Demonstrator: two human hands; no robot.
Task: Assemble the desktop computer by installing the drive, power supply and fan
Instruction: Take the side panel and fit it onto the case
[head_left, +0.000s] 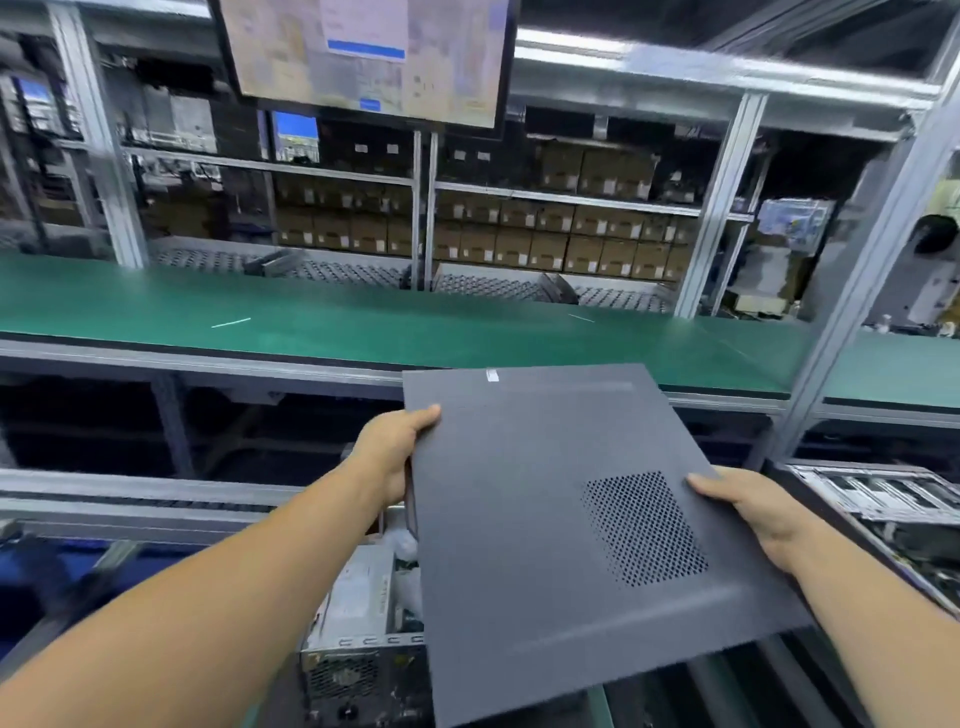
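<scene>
Side panel (545, 493) dark grey, flat, perforated vent patch; both hands gripping edges.

Green conveyor belt (363, 322) across the workstation, aluminium-framed shelving (719, 208) behind stacked with cardboard boxes (545, 244), overhead monitor (363, 57) above, dim interior.

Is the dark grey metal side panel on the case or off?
Off: both hands, left hand and right hand, hold the dark grey metal side panel above the open case.
</scene>
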